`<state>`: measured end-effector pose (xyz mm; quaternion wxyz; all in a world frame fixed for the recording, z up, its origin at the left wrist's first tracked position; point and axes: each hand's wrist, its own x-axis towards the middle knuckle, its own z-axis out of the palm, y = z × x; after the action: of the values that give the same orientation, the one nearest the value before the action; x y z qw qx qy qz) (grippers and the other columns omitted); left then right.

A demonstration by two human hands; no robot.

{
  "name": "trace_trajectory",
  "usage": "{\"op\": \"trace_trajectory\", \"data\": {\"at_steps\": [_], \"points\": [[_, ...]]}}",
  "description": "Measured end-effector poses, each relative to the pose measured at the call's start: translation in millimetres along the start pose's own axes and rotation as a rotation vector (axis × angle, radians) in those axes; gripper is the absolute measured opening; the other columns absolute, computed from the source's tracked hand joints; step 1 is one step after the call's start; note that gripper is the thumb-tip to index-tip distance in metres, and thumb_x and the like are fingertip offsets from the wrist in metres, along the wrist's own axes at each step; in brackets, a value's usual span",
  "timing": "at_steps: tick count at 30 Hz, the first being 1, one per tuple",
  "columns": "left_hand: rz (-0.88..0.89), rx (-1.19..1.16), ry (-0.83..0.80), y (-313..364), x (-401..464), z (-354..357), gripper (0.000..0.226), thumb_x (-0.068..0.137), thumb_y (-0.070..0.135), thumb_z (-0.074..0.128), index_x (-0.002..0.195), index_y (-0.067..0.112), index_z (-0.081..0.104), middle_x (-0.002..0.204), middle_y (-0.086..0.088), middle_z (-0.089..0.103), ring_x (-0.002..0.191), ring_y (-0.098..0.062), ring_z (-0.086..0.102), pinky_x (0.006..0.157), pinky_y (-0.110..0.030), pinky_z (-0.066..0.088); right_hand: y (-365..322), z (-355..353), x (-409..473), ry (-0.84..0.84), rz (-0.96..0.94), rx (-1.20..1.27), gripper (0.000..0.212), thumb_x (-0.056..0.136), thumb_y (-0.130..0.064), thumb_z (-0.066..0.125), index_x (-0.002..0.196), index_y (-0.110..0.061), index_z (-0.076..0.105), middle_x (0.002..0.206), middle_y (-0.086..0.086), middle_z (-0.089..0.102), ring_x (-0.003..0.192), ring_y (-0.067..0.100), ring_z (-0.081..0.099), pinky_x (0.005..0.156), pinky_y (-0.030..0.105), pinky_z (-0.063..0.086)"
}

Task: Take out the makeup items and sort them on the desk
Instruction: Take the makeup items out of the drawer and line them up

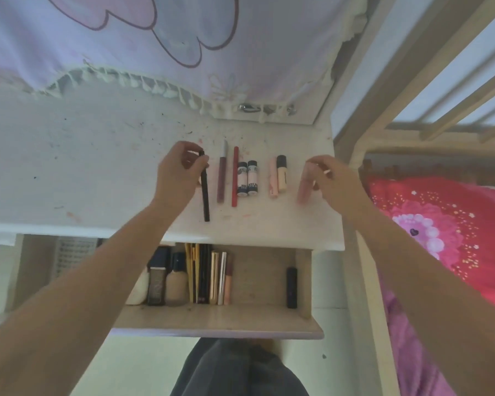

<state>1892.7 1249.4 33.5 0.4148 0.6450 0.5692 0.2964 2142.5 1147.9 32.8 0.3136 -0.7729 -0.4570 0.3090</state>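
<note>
Head view: black pencil at frame centre, pinched near its top by left hand, best laid parallel beside the plum tube in the desk row, right hand pinching a blurred pink tube centre-right, open drawer below with more.

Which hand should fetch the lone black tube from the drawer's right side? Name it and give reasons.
Right. The right hand seems nearly free, touching only a blurred pink tube, and hangs on the black tube's side. The left hand holds a black pencil.
</note>
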Motion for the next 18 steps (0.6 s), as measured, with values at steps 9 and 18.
{"op": "trace_trajectory", "data": {"at_steps": [9,18], "points": [[-0.034,0.256,0.000,-16,56,51,0.027,0.095,0.024,0.051,0.117,0.010,0.060,0.107,-0.004,0.061,0.088,-0.011,0.052,0.076,-0.019,0.038,11,30,58,0.043,-0.036,-0.168,0.026,0.095,-0.014,0.049,0.117,-0.016,0.063,0.115,0.007,0.057,0.090,0.011,0.048,0.080,0.015,0.033],[0.106,0.195,0.046,-17,-32,15,0.012,0.096,0.013,0.047,0.103,0.017,0.055,0.090,0.008,0.055,0.076,-0.005,0.050,0.070,-0.013,0.042,12,20,-62,-0.013,-0.143,-0.101,0.017,0.098,-0.014,0.045,0.102,-0.021,0.060,0.083,-0.004,0.060,0.061,0.005,0.054,0.057,0.009,0.042]]}}
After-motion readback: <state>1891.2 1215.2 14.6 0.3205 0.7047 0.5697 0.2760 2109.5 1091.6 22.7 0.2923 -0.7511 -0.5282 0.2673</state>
